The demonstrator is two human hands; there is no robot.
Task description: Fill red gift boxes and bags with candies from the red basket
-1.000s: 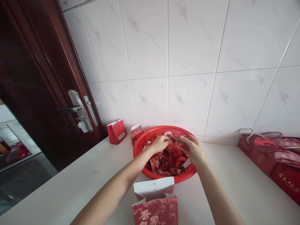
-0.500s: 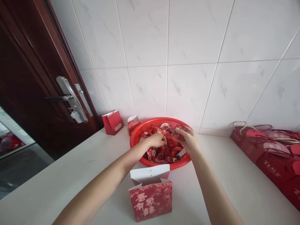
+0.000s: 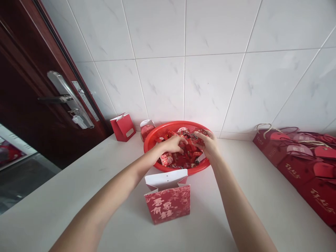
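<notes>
The open-topped red box (image 3: 169,203) stands upright on the white tabletop (image 3: 210,210), bare room to either side; the left forearm (image 3: 123,189), swung low, could knock it over. Beyond, at the wrapped packets (image 3: 166,159) in the red basket (image 3: 193,170), the left hand (image 3: 174,144) has curled fingers and the right hand (image 3: 208,143) parted ones, grip undeterminable; a loose hold could spill packets outside. The tiled wall (image 3: 157,84), close behind, limits rearward movement.
</notes>
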